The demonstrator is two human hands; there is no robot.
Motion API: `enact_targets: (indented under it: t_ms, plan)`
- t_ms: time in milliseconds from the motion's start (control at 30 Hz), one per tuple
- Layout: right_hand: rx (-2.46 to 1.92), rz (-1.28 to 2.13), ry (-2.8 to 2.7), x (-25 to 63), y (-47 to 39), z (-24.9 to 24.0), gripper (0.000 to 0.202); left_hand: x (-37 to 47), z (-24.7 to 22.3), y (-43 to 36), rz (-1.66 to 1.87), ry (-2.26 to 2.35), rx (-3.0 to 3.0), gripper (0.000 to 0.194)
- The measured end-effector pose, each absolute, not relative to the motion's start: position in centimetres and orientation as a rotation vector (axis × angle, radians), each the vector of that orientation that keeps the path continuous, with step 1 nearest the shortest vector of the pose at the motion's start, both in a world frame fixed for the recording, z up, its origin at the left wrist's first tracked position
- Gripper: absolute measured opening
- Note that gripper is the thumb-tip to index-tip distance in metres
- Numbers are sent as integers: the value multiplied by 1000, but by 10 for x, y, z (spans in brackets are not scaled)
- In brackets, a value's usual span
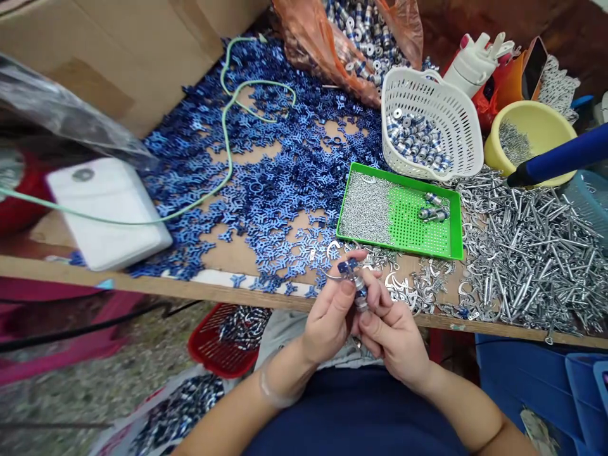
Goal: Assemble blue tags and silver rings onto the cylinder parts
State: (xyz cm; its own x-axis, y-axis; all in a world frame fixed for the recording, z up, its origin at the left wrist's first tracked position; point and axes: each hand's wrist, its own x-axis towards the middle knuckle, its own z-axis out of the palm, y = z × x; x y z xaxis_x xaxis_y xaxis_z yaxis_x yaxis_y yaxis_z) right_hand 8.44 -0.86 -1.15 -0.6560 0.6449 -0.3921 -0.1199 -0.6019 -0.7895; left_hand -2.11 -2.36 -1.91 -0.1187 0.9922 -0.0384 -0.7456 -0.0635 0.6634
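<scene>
Both hands meet above the table's front edge, around a small silver-and-blue metal assembly [361,296]. My left hand [327,311] pinches its upper end, where a dark blue three-armed piece [348,266] shows between thumb and fingers. A thin curved silver piece [331,275] sticks out to the left of those fingers. My right hand [390,328] grips the lower part of the assembly with thumb and curled fingers. Just beyond the hands lies a green tray [420,237] with tiny silver parts and a few silver-and-blue cylinders. Fingers cover much of the held assembly.
Blue three-armed pieces [285,183] spread across the table. Silver rods [536,253] are heaped at right. Behind the tray stand a white basket [460,126], an orange bag [308,38] and a yellow bowl [546,120]. A blue handle [565,155] juts in from the right.
</scene>
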Motion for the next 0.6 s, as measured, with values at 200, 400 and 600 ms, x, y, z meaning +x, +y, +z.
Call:
enact_targets:
  t_ms: [200, 400, 600]
  plan:
    - [-913, 2355, -1073, 87, -7, -13, 34, -18, -17, -22, 1666, 663, 453, 37]
    - [-910, 2287, -1142, 86, -9, -14, 36, -19, -16, -25, 1629, 607, 508, 41]
    - [-893, 2258, -1392, 88, -7, -13, 39, -24, -13, -22, 1614, 547, 501, 30]
